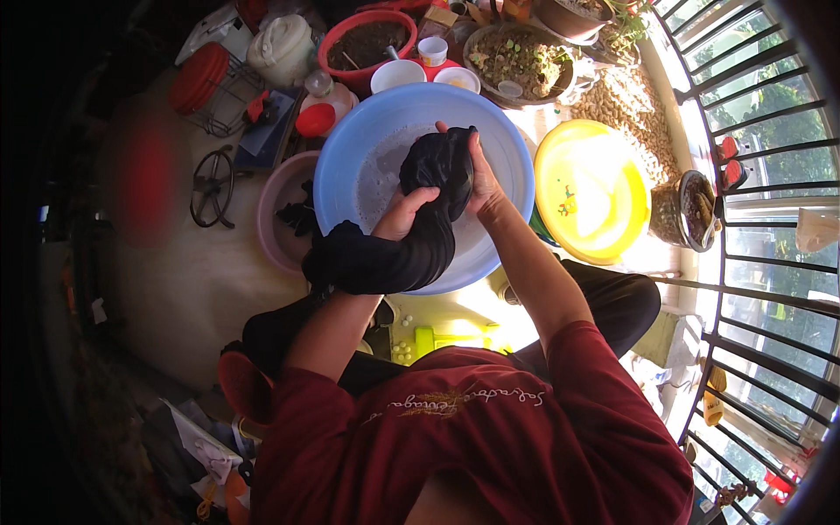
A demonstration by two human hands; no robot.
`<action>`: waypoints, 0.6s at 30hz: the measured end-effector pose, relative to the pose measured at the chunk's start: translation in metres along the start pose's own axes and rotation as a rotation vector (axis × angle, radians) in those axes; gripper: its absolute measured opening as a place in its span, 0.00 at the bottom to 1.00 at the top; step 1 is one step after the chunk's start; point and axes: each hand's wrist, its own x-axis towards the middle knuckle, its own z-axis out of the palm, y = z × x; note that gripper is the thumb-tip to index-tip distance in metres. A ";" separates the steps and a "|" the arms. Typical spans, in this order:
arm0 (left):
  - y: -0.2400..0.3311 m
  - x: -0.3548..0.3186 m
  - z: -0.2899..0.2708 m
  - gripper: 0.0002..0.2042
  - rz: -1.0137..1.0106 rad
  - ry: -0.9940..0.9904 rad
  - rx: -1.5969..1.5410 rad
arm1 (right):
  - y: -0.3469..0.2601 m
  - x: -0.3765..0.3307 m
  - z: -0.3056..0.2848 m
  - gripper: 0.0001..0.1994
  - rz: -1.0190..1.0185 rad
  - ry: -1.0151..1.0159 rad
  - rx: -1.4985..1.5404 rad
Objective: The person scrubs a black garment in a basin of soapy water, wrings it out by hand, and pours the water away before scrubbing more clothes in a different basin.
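Note:
Both hands hold a black cloth garment [385, 258], bunched and twisted, above a large blue basin [336, 166] of sudsy water. My left hand [404, 214] is wrapped in the cloth, its thumb pressing on top; part of the garment drapes over my left wrist. On the far side, my right hand [483, 179] grips the bunched upper end, its fingers partly hidden behind the fabric. The garment's exact kind cannot be made out. Left of the blue basin, a pink basin [269, 232] contains more dark cloth [300, 213].
To the right stands a yellow basin [632, 188] in bright sunlight. Behind are potted plants [525, 66], a red pot of soil [367, 44], white bowls [398, 75] and a red scoop [315, 119]. Window bars [761, 188] line the right side. A lime-green plastic piece [455, 337] lies near me.

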 end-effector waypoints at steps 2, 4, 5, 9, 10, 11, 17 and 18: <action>0.006 -0.003 0.003 0.22 -0.092 -0.012 0.083 | -0.013 -0.001 -0.004 0.37 0.074 -0.179 -0.205; 0.008 -0.001 0.000 0.23 -0.169 -0.077 0.184 | -0.025 -0.003 0.004 0.31 0.151 -0.242 -0.356; 0.005 0.003 -0.003 0.23 -0.148 -0.085 0.256 | -0.030 -0.001 0.006 0.31 0.192 -0.243 -0.488; -0.018 0.016 -0.022 0.26 -0.025 -0.111 0.540 | -0.017 0.008 0.005 0.21 0.241 0.068 -0.624; -0.027 0.020 -0.028 0.26 0.017 -0.123 0.602 | -0.011 0.009 0.001 0.19 0.243 0.189 -0.619; -0.037 0.026 -0.036 0.27 -0.037 -0.106 0.673 | -0.005 0.012 -0.008 0.20 0.252 0.266 -0.720; -0.078 0.041 -0.077 0.36 -0.007 -0.041 0.613 | 0.011 0.028 -0.026 0.28 0.228 0.561 -1.385; -0.065 0.033 -0.058 0.37 0.006 0.036 0.559 | 0.008 0.027 -0.016 0.29 0.208 0.605 -1.414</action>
